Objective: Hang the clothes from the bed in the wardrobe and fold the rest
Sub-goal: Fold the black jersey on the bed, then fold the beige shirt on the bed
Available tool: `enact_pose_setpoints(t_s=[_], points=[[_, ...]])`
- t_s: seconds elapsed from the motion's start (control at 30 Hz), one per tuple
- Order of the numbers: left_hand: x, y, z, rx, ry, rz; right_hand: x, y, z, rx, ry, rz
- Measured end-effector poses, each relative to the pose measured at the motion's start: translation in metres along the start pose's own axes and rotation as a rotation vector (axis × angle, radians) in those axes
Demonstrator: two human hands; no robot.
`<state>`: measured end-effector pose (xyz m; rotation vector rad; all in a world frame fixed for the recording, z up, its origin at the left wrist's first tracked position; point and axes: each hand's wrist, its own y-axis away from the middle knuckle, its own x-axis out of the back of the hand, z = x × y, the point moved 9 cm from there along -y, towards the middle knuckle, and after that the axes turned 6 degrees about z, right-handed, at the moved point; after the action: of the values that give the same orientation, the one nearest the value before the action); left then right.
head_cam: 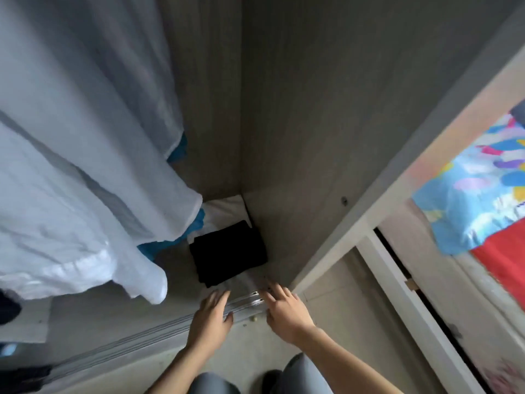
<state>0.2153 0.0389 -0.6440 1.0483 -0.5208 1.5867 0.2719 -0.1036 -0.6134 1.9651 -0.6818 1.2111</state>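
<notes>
**A:** Where are our hands at this moment?

**B:** Both are low, at the front edge of the wardrobe (312, 109). Our left hand (211, 314) is over the metal door track (113, 345). Our right hand (285, 309) is just beside it, with the fingertips toward the wardrobe floor. The fingers of both hands are straight and a little spread. They pinch nothing and carry nothing.

**A:** And the clothes?

**B:** A black folded garment (228, 253) lies on the wardrobe floor in the right corner, on top of a white folded piece (224, 207). It is near our fingers but apart from them. At the left a white hanging garment (85, 180) comes down, with a teal garment (177, 149) behind it. Outside, at the right, the bed (483, 294) carries a red cloth (502, 257) and a colourful blue cloth (483, 189). Whether that blue one is clothing or a pillow, we cannot tell.

**A:** What can go wrong from here?

**B:** We think the fold is the weak point. If we push the black garment from one side only, it can slide on the white piece and open. If we raise our left arm carelessly, we can catch the hem of the white hanging garment and pull it down. A cloth dragged over the track can also snag there.

**A:** So the task is not finished?

**B:** We judge not, if those things on the bed are clothes.
</notes>
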Motion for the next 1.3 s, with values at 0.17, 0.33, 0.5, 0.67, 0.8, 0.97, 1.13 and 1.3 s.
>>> enact_pose_setpoints(t_s=[0.17, 0.33, 0.5, 0.67, 0.8, 0.97, 1.13, 1.3], points=[[0.074, 0.047, 0.1, -0.125, -0.067, -0.094, 0.092, 0.117, 0.008, -0.188, 0.057, 0.034], [0.119, 0.099, 0.204, -0.432, -0.111, -0.191, 0.155, 0.26, 0.018, -0.529, 0.049, 0.134], [0.132, 0.168, 0.277, -0.75, -0.184, -0.296, 0.175, 0.418, 0.004, -0.904, 0.038, 0.27], [0.126, 0.262, 0.337, -0.93, -0.149, -0.443, 0.177, 0.564, -0.053, -1.28, -0.074, 0.548], [0.114, 0.373, 0.385, -1.18, -0.094, -0.575, 0.135, 0.686, -0.114, -1.603, -0.092, 0.591], [0.105, 0.495, 0.415, -1.478, -0.108, -0.664, 0.099, 0.804, -0.211, -1.917, -0.033, 0.722], [0.099, 0.64, 0.401, -1.749, -0.13, -0.74, 0.086, 0.879, -0.323, -2.106, 0.068, 0.84], [0.117, 0.821, 0.331, -2.083, -0.056, -0.893, 0.049, 0.966, -0.468, -2.424, 0.314, 0.858]])
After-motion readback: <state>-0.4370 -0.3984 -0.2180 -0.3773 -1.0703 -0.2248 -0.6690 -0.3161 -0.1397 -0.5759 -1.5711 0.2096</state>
